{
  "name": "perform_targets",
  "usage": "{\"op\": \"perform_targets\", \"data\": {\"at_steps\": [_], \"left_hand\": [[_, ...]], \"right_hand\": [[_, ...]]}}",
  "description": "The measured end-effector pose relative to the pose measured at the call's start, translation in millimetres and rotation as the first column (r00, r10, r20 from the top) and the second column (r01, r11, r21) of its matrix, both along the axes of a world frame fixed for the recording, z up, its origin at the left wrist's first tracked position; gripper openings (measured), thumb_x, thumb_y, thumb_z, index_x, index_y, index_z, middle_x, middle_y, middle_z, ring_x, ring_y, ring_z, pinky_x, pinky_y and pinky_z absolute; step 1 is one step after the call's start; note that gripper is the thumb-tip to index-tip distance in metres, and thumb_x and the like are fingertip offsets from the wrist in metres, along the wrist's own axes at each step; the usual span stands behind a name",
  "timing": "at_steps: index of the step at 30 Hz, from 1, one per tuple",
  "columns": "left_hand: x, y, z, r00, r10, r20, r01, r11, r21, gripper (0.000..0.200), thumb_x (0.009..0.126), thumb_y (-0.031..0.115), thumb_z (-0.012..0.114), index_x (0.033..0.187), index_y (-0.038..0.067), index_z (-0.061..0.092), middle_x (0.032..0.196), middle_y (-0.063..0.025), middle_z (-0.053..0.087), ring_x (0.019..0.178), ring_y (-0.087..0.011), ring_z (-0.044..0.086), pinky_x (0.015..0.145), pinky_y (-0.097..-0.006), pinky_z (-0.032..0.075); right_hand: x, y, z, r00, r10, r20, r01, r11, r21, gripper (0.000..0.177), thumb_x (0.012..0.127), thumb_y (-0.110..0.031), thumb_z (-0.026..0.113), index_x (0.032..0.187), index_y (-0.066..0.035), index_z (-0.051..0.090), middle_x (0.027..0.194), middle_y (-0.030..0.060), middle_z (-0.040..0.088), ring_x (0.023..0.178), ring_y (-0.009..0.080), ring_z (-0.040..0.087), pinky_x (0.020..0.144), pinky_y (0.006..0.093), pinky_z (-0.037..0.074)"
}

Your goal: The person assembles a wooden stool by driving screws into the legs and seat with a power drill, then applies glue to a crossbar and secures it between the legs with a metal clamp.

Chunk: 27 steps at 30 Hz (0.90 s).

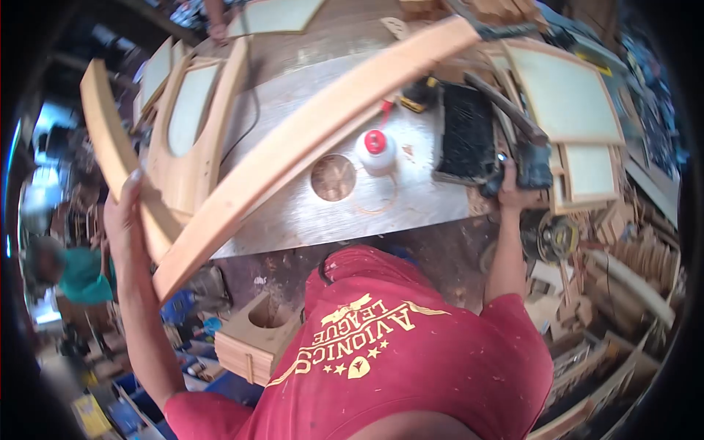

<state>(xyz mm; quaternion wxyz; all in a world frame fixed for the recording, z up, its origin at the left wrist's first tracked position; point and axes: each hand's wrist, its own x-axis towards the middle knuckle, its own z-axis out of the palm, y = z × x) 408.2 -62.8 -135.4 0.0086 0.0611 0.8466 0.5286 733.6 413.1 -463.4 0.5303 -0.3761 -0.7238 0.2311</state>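
Co-worker: a person in a green top [84,273] stands beyond your left arm, well apart from the wood you hold.
Left hand: your left hand [128,202] has its fingers closed on the short curved piece [110,132]; a loose hold there could let the far end of the longer one dip.
Long curved piece: it meets the short one near your forearm, perhaps joined, and slants up across the worktop [293,227]; a twist could strain that corner.
Wooden frame: this oval-opening frame [229,95] sits behind the curved pieces, where a sideways swing could scuff it.
Cord: the dark cord [257,110] runs beside that frame and could snag.
Bottle: the white, red-capped bottle [378,152] stands upright close to the long piece's edge; a low sweep could tip it.
Right hand: your right hand [513,196] has its fingers around the end of the dark power tool [534,167], partly hidden, so I cannot tell how firmly; an accidental switch press could make it jump.
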Motion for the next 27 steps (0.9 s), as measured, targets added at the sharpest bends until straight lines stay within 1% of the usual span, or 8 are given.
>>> {"op": "perform_targets", "data": {"at_steps": [4, 7, 10, 14, 16, 19, 23, 27], "left_hand": [[15.6, -6.7, 1.7, 0.999, 0.014, -0.033, -0.015, 0.999, -0.031, 0.055, 0.084, 0.035, 0.077, 0.117, -0.005, 0.056, 0.094, -0.0093, 0.062, 0.079, -0.0150, 0.063, 0.070, -0.0284, 0.053], [30.5, 1.1, -3.4, 0.998, 0.028, -0.053, -0.028, 1.000, 0.009, 0.057, 0.084, 0.033, 0.076, 0.119, -0.007, 0.055, 0.099, -0.0120, 0.062, 0.081, -0.0157, 0.064, 0.073, -0.0291, 0.053], [41.0, 4.1, -4.4, 0.997, 0.047, -0.060, -0.047, 0.999, 0.009, 0.058, 0.084, 0.032, 0.076, 0.120, -0.007, 0.054, 0.100, -0.0117, 0.062, 0.085, -0.0153, 0.063, 0.077, -0.0292, 0.052], [57.8, 3.9, -8.6, 0.993, 0.033, -0.110, -0.030, 0.999, 0.032, 0.057, 0.085, 0.030, 0.076, 0.123, -0.006, 0.053, 0.104, -0.0115, 0.061, 0.088, -0.0152, 0.061, 0.081, -0.0289, 0.050], [68.9, -0.6, -15.2, 0.991, 0.045, -0.128, -0.039, 0.998, 0.048, 0.057, 0.086, 0.029, 0.076, 0.124, -0.006, 0.052, 0.105, -0.0114, 0.061, 0.089, -0.0153, 0.061, 0.081, -0.0288, 0.049], [89.5, 0.3, -18.9, 0.981, 0.022, -0.191, -0.024, 1.000, -0.010, 0.057, 0.085, 0.026, 0.075, 0.126, -0.005, 0.051, 0.105, -0.0106, 0.060, 0.090, -0.0156, 0.060, 0.082, -0.0292, 0.049], [112.1, -10.0, -36.3, 0.957, 0.009, -0.289, -0.026, 0.998, -0.057, 0.058, 0.086, 0.026, 0.074, 0.128, -0.005, 0.049, 0.103, -0.0100, 0.059, 0.090, -0.0166, 0.059, 0.081, -0.0310, 0.050], [138.5, -18.0, -59.9, 0.897, 0.017, -0.441, -0.067, 0.993, -0.097, 0.063, 0.085, 0.026, 0.074, 0.132, -0.006, 0.045, 0.104, -0.0105, 0.058, 0.090, -0.0183, 0.059, 0.080, -0.0318, 0.050]], "right_hand": [[-9.2, -22.2, 2.2, 0.959, 0.001, -0.285, -0.083, 0.958, -0.275, 0.045, 0.088, -0.015, 0.075, 0.124, 0.007, 0.059, 0.115, 0.0153, 0.067, 0.100, 0.0222, 0.066, 0.088, 0.0361, 0.052], [0.4, -58.3, 32.4, 0.960, -0.107, -0.260, -0.002, 0.922, -0.387, 0.057, 0.087, -0.012, 0.074, 0.133, 0.008, 0.048, 0.126, 0.0189, 0.059, 0.112, 0.0299, 0.061, 0.098, 0.0406, 0.048], [13.3, -107.0, 43.3, 0.980, -0.177, 0.090, 0.177, 0.984, 0.013, 0.055, 0.085, -0.009, 0.071, 0.132, 0.008, 0.048, 0.120, 0.0187, 0.058, 0.107, 0.0304, 0.060, 0.095, 0.0402, 0.048], [-19.4, -183.0, 37.2, 0.916, 0.400, -0.047, -0.401, 0.897, -0.187, 0.062, 0.075, -0.010, 0.078, 0.128, 0.006, 0.050, 0.118, 0.0197, 0.056, 0.105, 0.0307, 0.058, 0.091, 0.0378, 0.048], [-64.2, -197.6, 57.9, 0.867, 0.497, -0.030, -0.489, 0.840, -0.234, 0.071, 0.074, -0.009, 0.079, 0.135, 0.001, 0.045, 0.130, 0.0159, 0.049, 0.113, 0.0272, 0.053, 0.096, 0.0415, 0.047], [-124.2, -188.8, 34.8, 0.878, 0.460, 0.131, -0.467, 0.884, 0.030, 0.087, 0.068, -0.018, 0.087, 0.140, 0.000, 0.041, 0.134, 0.0205, 0.048, 0.121, 0.0340, 0.051, 0.100, 0.0463, 0.046], [-164.1, -182.1, 45.7, 0.863, 0.495, 0.104, -0.428, 0.825, -0.369, 0.088, 0.065, -0.020, 0.089, 0.138, -0.002, 0.044, 0.129, 0.0224, 0.053, 0.120, 0.0379, 0.054, 0.100, 0.0472, 0.047], [-146.7, -183.5, 56.2, 0.847, 0.523, 0.092, -0.478, 0.827, -0.297, 0.074, 0.064, -0.020, 0.087, 0.128, -0.005, 0.053, 0.116, 0.0191, 0.061, 0.105, 0.0387, 0.061, 0.091, 0.0487, 0.051]]}}
